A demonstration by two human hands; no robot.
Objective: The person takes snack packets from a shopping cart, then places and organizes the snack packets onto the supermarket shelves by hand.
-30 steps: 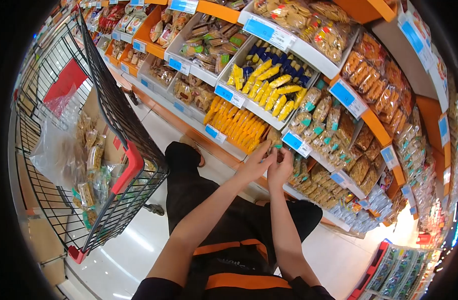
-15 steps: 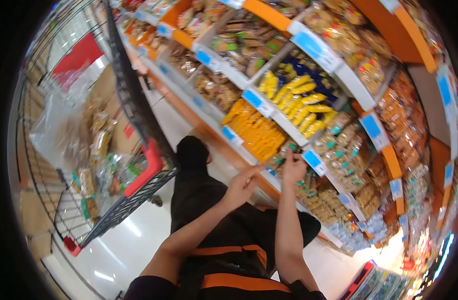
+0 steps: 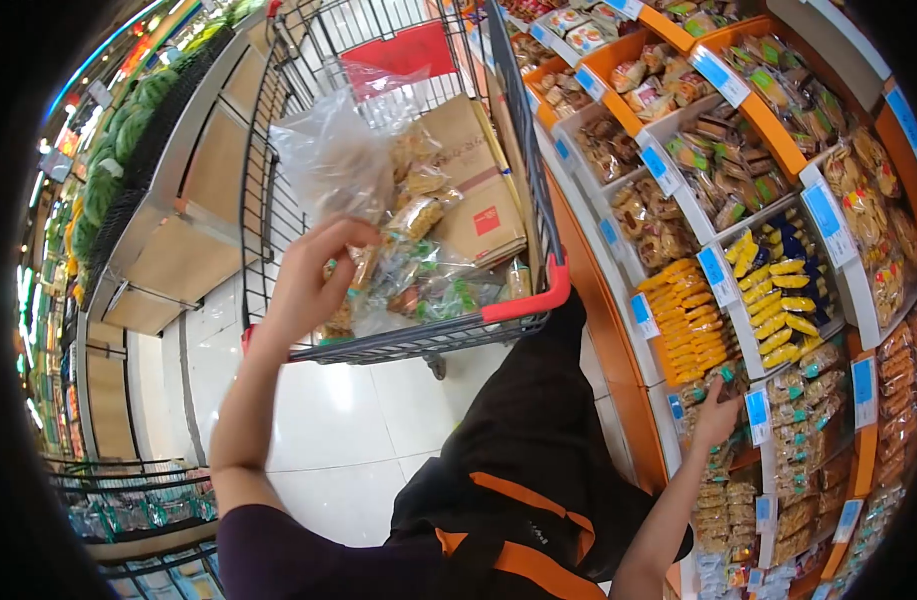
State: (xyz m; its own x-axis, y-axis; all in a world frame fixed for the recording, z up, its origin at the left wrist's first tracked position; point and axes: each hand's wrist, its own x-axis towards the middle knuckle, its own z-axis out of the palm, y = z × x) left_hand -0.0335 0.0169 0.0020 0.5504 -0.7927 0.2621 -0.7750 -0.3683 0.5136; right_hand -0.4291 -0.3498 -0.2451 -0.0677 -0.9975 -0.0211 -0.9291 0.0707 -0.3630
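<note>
My left hand is over the near left corner of the shopping cart, its fingers bent and the thumb apart from them. Just beyond the fingertips lies a clear-wrapped brown snack packet; no grip on it shows. Clear plastic bags, another wrapped snack and a flat brown cardboard package lie inside the cart. On the right, my right hand reaches into a shelf bin, index finger stretched out against small packets with green labels. Its other fingers are partly hidden.
Orange-edged shelves with blue price tags hold yellow packets, orange packets and other wrapped snacks. Green produce stands on a display at the left. White floor tiles lie below the cart.
My left hand has moved from beside the shelf to over the cart. The view has turned left, bringing the cart nearer the middle. My right hand stays at the green-labelled packets.
</note>
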